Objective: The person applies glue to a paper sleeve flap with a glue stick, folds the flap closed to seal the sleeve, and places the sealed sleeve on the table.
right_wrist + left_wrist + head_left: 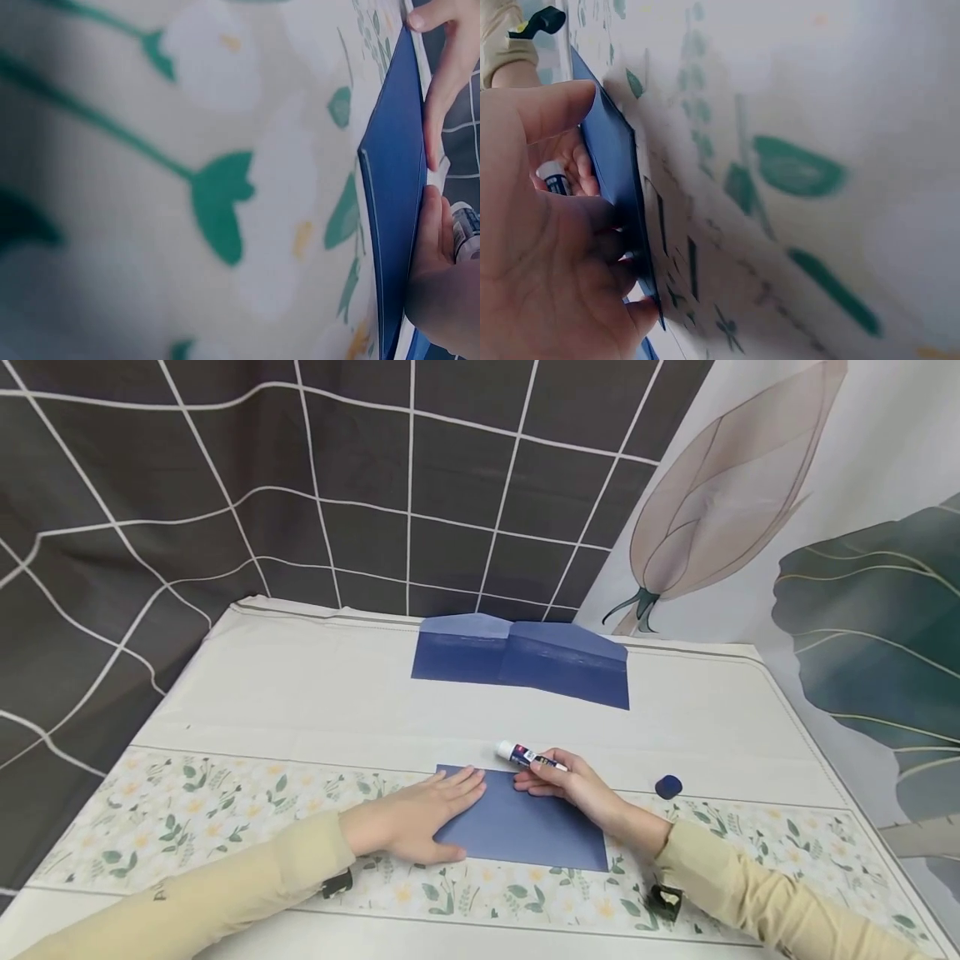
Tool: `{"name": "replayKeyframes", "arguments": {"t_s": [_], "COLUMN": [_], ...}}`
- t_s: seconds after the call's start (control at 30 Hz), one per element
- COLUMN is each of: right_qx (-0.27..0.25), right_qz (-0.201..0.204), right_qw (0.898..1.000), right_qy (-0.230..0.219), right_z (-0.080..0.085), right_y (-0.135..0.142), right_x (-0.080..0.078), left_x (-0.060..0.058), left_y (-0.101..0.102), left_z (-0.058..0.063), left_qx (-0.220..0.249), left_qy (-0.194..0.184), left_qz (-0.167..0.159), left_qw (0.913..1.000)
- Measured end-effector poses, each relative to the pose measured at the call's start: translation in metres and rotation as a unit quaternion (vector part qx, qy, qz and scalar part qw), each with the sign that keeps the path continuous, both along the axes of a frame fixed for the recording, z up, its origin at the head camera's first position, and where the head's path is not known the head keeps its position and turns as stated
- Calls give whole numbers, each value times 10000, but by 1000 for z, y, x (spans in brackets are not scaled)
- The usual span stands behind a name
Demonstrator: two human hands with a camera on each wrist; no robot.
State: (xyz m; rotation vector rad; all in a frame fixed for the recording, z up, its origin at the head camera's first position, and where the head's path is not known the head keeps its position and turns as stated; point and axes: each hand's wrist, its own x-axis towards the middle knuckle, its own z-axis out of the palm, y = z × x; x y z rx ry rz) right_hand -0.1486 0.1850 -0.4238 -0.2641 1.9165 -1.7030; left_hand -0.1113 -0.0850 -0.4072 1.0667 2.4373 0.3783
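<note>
A blue sheet of folded paper or an envelope (525,831) lies flat on the table. My left hand (420,817) rests on its left side with the fingers straight and spread; in the left wrist view the thumb (559,109) reaches over the paper's edge. Between thumb and fingers my right hand (577,789) holds a glue stick (525,755), its white end pointing left above the paper's far edge. The lower fingers of that hand are at the paper's upper edge. To the right, a dark blue cap (668,787) sits on the table.
Another blue paper piece (461,656), creased with flaps at its top, lies at the table's back edge. A cloth with a flowered band (247,818) covers the table. Dark gridded fabric (360,485) hangs behind it, and a leaf-patterned curtain (847,610) hangs at right.
</note>
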Motion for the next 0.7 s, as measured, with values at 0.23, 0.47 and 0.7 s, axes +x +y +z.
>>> {"name": "replayKeyframes", "arguments": {"t_s": [0.23, 0.47, 0.7], "right_qx": [-98, 104, 96], "right_qz": [-27, -225, -219], "right_qw": [9998, 9993, 9995], "right_qy": [-192, -292, -187], "right_z": [2, 3, 5], "right_y": [1, 14, 29], "right_x": [-1, 1, 2], "left_x": [3, 5, 8], "left_y": [-9, -11, -16], "left_z": [0, 3, 7], "left_qx": [33, -75, -44], "left_qy": [-24, 122, 147], "left_qz": [190, 177, 280], "left_qw": [9998, 9997, 9995]}}
